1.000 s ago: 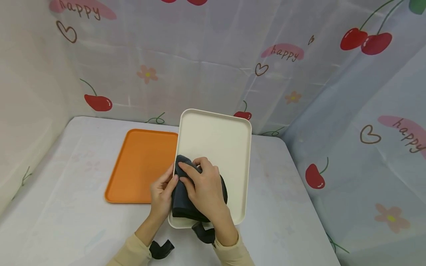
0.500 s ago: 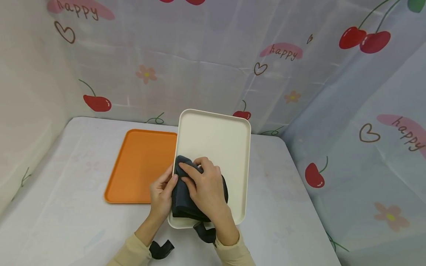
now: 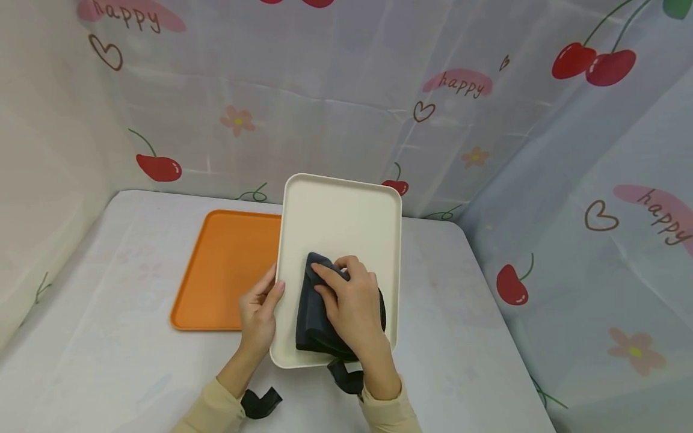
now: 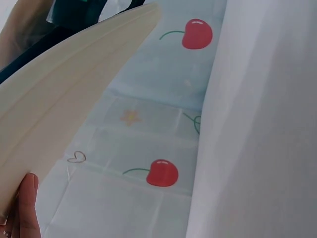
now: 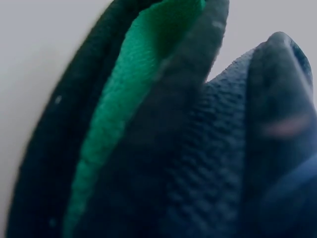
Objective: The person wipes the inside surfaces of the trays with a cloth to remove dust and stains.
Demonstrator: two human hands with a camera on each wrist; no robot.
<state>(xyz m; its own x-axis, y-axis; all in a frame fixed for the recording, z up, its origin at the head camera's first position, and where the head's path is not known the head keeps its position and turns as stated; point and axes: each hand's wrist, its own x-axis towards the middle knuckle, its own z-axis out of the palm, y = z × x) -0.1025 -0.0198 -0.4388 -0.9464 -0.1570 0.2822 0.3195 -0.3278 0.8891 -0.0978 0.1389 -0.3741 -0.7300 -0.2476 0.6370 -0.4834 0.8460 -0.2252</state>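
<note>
My left hand (image 3: 258,316) grips the left edge of a cream rectangular tray (image 3: 341,216), thumb at the rim. In the left wrist view the tray (image 4: 64,104) stands off the white table, its underside showing, with a fingertip against it. Over the lower part of the tray, my right hand (image 3: 354,300) pinches a folded dark blue cloth-like piece (image 3: 311,325) near its top end. The right wrist view shows that piece (image 5: 208,163) close up, textured, with a bright green lining (image 5: 124,89) between its folds. My right fingertips are partly hidden.
An orange tray (image 3: 227,270) lies flat on the white table (image 3: 124,361), its right side hidden behind the cream tray. Black curved pieces (image 3: 261,403) sit at both wrists. A cherry-print curtain (image 3: 325,132) hangs behind and to the right.
My right hand and the dark blue piece have moved right over the cream tray, away from my left thumb. The tray and left hand have shifted slightly left.
</note>
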